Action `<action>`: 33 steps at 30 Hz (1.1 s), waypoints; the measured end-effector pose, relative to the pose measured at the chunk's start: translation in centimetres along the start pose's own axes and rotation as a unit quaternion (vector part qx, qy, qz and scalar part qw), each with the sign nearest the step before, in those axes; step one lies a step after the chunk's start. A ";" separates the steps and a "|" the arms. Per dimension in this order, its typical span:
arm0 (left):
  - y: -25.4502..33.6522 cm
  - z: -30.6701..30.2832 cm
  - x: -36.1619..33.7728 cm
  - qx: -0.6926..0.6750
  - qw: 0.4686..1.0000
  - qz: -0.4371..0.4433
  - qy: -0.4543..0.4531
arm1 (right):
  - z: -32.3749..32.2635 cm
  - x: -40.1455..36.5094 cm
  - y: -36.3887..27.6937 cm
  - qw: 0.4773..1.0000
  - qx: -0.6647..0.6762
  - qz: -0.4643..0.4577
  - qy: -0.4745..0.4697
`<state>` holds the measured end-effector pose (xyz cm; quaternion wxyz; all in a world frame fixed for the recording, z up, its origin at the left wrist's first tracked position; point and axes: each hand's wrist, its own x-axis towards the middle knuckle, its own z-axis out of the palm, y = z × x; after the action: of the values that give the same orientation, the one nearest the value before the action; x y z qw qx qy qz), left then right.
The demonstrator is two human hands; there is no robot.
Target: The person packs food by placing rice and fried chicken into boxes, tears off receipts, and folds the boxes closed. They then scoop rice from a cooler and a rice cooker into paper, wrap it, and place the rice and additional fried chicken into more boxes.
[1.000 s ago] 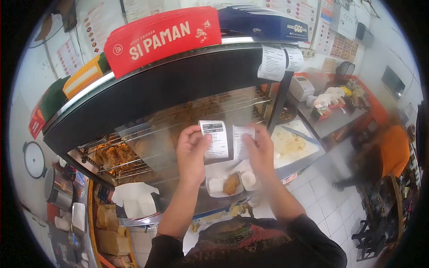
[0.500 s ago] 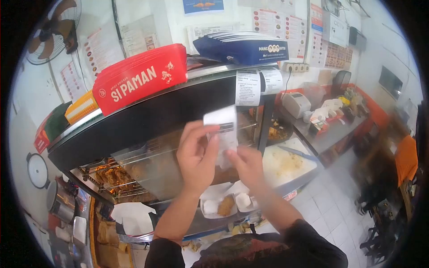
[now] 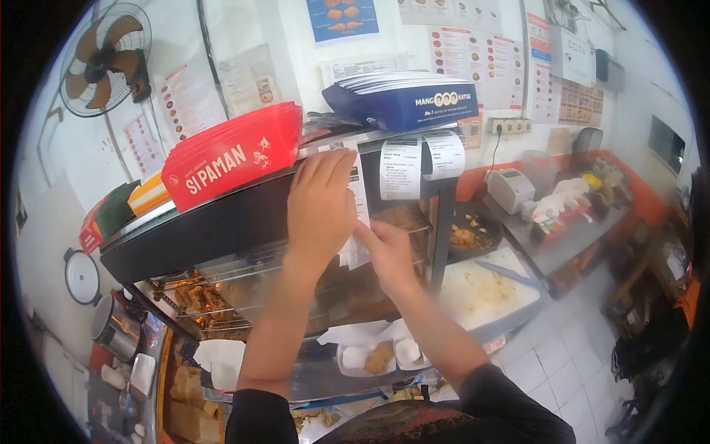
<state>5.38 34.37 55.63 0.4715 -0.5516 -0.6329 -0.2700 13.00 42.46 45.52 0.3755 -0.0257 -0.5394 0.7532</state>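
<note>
A long white paper receipt [image 3: 359, 194] hangs against the dark upper front of the glass display case [image 3: 200, 218]. My left hand [image 3: 322, 203] is closed on its upper part, at the case's top edge. Lower down, my right hand [image 3: 386, 251] pinches the receipt's right side near its bottom end. Just to the right, two printed receipts [image 3: 400, 169] hang from the same edge. Behind my hands, on top of the case, stand red folded boxes [image 3: 235, 154] and dark blue folded boxes [image 3: 414, 103].
Below my forearms, paper trays [image 3: 367, 358] hold rice and fried food. A knife [image 3: 510, 274] lies on a white cutting board [image 3: 484, 290] at the right. Beyond it are a pan of food [image 3: 466, 235] and a white printer [image 3: 510, 189]. A fan [image 3: 103, 61] hangs at upper left.
Both hands have moved, the left one up to the case's top edge. The receipt, folded over before, now hangs lengthwise against the case. The camera view has shifted slightly.
</note>
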 end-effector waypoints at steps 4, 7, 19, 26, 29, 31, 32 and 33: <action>0.5 -0.8 1.3 -0.028 0.999 -0.023 -0.006 | -1.0 -1.5 -0.5 0.999 -0.054 0.001 0.000; 0.4 -0.4 1.5 -0.055 0.998 -0.028 -0.011 | -1.7 -2.3 0.1 0.999 -0.035 0.018 -0.020; -0.3 -0.3 1.5 -0.033 0.999 -0.015 0.000 | -3.3 -6.7 1.2 0.996 -0.076 -0.021 0.049; 2.5 -3.9 -2.1 -0.075 0.993 -0.083 0.042 | -1.8 -7.9 -1.1 0.996 0.025 -0.065 0.049; 3.5 -6.1 -4.7 -0.289 0.853 -0.405 -0.156 | -0.9 -7.7 -2.4 0.997 0.019 -0.058 0.038; 2.7 -6.1 -5.5 -0.415 0.785 -0.426 -0.172 | -0.4 -7.2 -2.0 0.996 0.017 -0.082 0.015; 2.2 -5.7 -5.9 -0.475 0.765 -0.409 -0.147 | -0.1 -6.9 -1.6 0.996 0.013 -0.092 0.009; 1.8 -5.5 -6.1 -0.532 0.742 -0.390 -0.119 | 0.3 -6.4 -1.3 0.995 0.009 -0.103 0.001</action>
<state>8.37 27.40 52.12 -0.1244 -0.4460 -0.5970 -0.6552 18.18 38.61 44.34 0.4518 0.0326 -0.5324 0.7151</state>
